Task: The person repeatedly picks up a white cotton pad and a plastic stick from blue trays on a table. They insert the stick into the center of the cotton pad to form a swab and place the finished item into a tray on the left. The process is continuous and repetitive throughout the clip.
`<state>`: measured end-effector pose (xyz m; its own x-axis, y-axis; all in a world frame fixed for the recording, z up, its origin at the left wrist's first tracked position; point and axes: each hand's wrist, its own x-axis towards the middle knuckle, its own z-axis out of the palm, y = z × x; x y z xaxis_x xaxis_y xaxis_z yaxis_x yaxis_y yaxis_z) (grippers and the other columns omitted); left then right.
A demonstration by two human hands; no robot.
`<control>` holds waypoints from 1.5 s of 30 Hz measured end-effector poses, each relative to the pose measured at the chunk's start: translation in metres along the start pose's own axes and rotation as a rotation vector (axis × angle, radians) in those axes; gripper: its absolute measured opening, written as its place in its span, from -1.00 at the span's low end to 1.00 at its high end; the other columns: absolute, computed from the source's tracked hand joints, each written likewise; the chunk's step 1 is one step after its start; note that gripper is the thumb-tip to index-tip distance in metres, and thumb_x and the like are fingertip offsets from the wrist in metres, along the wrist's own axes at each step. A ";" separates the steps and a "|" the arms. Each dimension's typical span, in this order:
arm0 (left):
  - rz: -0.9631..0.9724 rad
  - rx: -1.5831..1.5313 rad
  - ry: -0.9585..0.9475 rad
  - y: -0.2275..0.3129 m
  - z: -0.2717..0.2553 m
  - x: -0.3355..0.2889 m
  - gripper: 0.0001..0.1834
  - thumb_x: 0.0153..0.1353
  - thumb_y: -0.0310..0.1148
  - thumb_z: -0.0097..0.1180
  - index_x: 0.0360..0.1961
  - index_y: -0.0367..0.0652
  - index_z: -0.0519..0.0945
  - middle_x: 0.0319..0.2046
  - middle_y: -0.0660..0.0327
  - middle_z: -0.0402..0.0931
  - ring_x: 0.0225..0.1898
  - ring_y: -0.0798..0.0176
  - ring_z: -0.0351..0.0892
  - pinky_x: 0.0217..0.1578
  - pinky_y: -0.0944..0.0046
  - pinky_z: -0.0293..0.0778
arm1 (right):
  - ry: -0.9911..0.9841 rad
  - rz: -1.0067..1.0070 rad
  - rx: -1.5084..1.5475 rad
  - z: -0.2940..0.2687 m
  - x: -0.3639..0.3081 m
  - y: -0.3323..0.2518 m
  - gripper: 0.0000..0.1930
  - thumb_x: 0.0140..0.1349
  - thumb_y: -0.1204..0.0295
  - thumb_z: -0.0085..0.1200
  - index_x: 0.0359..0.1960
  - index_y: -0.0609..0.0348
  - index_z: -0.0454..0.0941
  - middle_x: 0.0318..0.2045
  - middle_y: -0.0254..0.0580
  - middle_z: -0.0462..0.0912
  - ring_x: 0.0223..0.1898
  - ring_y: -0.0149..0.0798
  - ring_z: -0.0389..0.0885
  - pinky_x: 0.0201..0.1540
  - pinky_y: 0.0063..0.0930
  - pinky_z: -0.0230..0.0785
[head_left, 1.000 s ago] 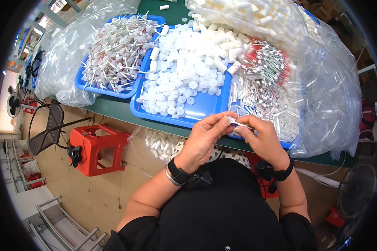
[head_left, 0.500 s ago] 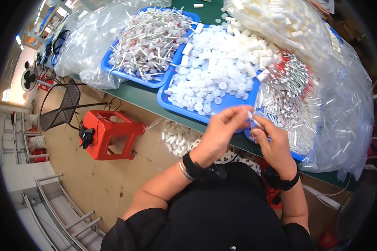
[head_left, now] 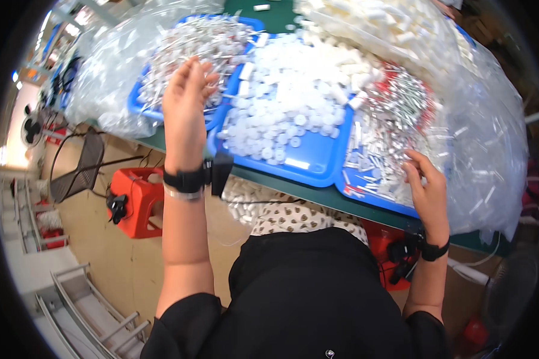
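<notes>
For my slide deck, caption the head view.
Left hand at left blue tray, right hand at right one, pale discs between.

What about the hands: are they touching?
No, the left hand is at the left tray, the right hand at the right tray.

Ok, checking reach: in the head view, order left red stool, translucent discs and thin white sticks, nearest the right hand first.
1. Thin white sticks: left of the right hand.
2. Translucent discs: middle blue tray.
3. Left red stool: far left.
</notes>
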<state>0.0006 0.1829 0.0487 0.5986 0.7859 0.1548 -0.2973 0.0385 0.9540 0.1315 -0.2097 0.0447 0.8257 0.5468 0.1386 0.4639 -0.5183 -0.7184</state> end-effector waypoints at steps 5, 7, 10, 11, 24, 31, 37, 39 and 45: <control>-0.001 0.649 -0.587 -0.035 0.038 -0.075 -0.73 0.21 -0.48 0.21 -0.04 -0.21 0.61 -0.12 0.23 0.62 -0.12 0.27 0.56 -0.11 0.33 0.45 | -0.024 -0.211 -0.333 -0.011 0.008 0.006 -0.83 0.16 0.53 0.18 -0.20 0.27 0.62 -0.33 0.00 0.67 -0.30 -0.01 0.64 -0.22 -0.27 0.46; 0.392 1.004 -0.705 -0.039 0.046 -0.086 -0.70 0.09 -0.53 0.25 -0.10 -0.22 0.61 -0.15 0.14 0.57 -0.11 0.09 0.52 -0.09 0.22 0.46 | -0.068 -0.302 -0.457 -0.010 0.009 0.009 -0.85 0.13 0.54 0.18 -0.25 0.25 0.63 -0.34 -0.03 0.66 -0.28 -0.01 0.63 -0.19 -0.21 0.44; 0.415 1.105 -0.717 -0.046 0.054 -0.090 -0.67 -0.01 -0.58 0.25 -0.14 -0.24 0.60 -0.19 0.08 0.51 -0.10 -0.04 0.46 -0.09 0.14 0.44 | -0.036 -0.326 -0.525 0.002 0.010 0.015 -0.90 0.09 0.48 0.22 -0.36 0.17 0.61 -0.44 -0.13 0.61 -0.32 -0.05 0.59 -0.25 -0.19 0.37; 0.422 1.109 -0.712 -0.048 0.056 -0.089 -0.67 -0.01 -0.59 0.25 -0.15 -0.24 0.60 -0.20 0.08 0.51 -0.11 -0.04 0.47 -0.10 0.13 0.45 | -0.039 -0.325 -0.545 0.006 0.012 0.015 -0.90 0.08 0.46 0.23 -0.37 0.16 0.61 -0.46 -0.14 0.60 -0.34 -0.06 0.59 -0.26 -0.20 0.36; 0.527 1.204 -0.696 -0.056 0.059 -0.081 -0.87 0.01 -0.54 0.19 -0.36 -0.27 0.57 -0.14 0.05 0.46 -0.12 -0.01 0.50 -0.17 0.11 0.51 | -0.170 -0.151 -0.476 0.006 0.005 0.006 -0.91 0.07 0.44 0.22 -0.46 0.14 0.57 -0.48 -0.16 0.57 -0.37 -0.06 0.60 -0.30 -0.16 0.41; 0.526 1.182 -0.694 -0.056 0.059 -0.079 -0.85 0.03 -0.53 0.25 -0.32 -0.25 0.60 -0.16 0.10 0.47 -0.14 -0.02 0.52 -0.19 0.12 0.51 | -0.206 -0.352 -0.539 0.027 0.012 0.004 -0.89 0.05 0.44 0.24 -0.44 0.17 0.57 -0.47 -0.13 0.55 -0.37 -0.02 0.59 -0.28 -0.18 0.42; 0.465 0.987 -0.678 -0.056 0.058 -0.082 -0.87 0.07 -0.52 0.24 -0.33 -0.26 0.59 -0.20 0.08 0.49 -0.20 -0.04 0.53 -0.20 0.12 0.48 | -0.195 -0.220 -0.330 0.023 0.009 0.003 -0.92 0.07 0.52 0.19 -0.41 0.23 0.55 -0.46 -0.07 0.54 -0.37 -0.01 0.59 -0.30 -0.17 0.43; 0.370 0.849 -0.663 -0.057 0.061 -0.085 -0.87 0.08 -0.51 0.24 -0.32 -0.27 0.58 -0.22 0.07 0.50 -0.19 -0.04 0.52 -0.19 0.12 0.46 | -0.168 -0.162 -0.203 0.018 0.008 0.002 -0.92 0.10 0.56 0.17 -0.38 0.26 0.54 -0.44 -0.05 0.56 -0.38 -0.05 0.61 -0.32 -0.23 0.43; 0.285 0.886 -0.851 -0.059 0.062 -0.093 -0.82 0.08 -0.47 0.26 -0.26 -0.25 0.59 -0.26 0.07 0.52 -0.17 -0.04 0.52 -0.14 0.11 0.45 | -0.115 -0.022 0.047 0.013 0.006 -0.007 -0.90 0.23 0.56 0.15 -0.25 0.31 0.55 -0.42 -0.15 0.61 -0.40 -0.35 0.65 -0.32 -0.51 0.45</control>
<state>0.0084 0.0692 -0.0063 0.9821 0.0401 0.1843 -0.0919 -0.7515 0.6533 0.1291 -0.1947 0.0415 0.7720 0.6309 0.0777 0.4637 -0.4753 -0.7477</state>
